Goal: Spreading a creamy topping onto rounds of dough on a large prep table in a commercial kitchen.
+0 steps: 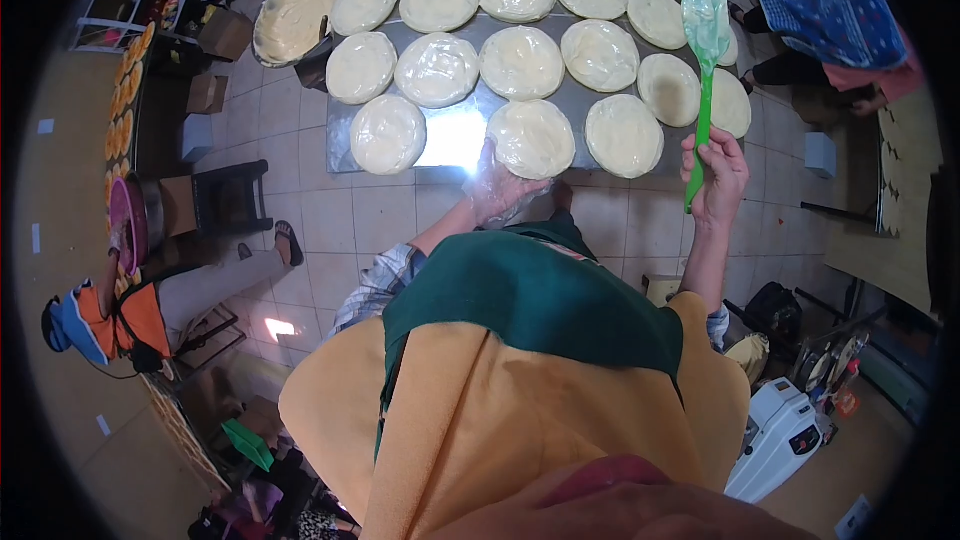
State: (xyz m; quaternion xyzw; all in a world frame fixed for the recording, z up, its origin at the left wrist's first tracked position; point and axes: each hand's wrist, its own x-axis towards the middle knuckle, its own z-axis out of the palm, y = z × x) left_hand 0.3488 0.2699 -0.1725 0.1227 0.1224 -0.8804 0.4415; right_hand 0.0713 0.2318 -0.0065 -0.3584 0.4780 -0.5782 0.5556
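In my right hand is a green spatula, raised upright at the table's right side. Its blade is smeared with pale cream. My left hand, in what looks like a clear plastic glove, is at the near edge of a round flat piece of dough coated with pale, glossy cream. The thumb lies along its left side and the fingers reach beneath its front. Several more cream-coated rounds, among them one to the left and one to the right, lie in rows on the metal table.
A large bowl of pale cream stands at the table's far left corner. One person in orange works beside a pink basin on the left. Another person stands at right. A black stool is on the tiled floor.
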